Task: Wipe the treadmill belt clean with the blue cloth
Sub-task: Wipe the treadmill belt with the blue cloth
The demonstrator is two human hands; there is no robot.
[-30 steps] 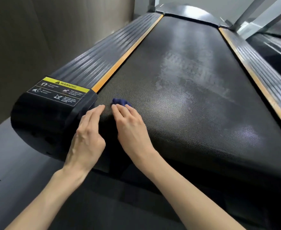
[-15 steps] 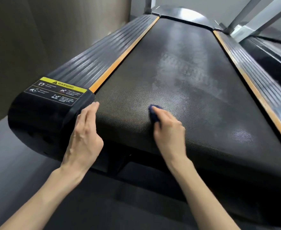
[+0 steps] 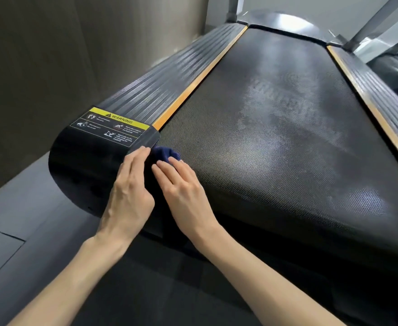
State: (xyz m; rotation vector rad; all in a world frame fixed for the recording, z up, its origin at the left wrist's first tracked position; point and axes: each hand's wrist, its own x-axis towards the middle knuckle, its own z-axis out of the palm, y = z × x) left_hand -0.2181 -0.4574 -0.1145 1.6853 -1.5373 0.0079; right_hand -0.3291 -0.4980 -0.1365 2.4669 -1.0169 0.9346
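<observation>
Because the near left corner of the treadmill belt (image 3: pixel 275 142) is being wiped, the blue cloth (image 3: pixel 163 154) is pressed there under the flat right hand (image 3: pixel 183 189), while the left hand (image 3: pixel 129 191), fingers straight and together, is rested on the rail's end cap (image 3: pixel 82 158), seemingly for bracing.

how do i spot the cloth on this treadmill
Find the black treadmill belt, then its near left corner by the yellow warning sticker. The cloth pokes out from under the right hand there. It's the only dark blue, bunched thing.
</observation>
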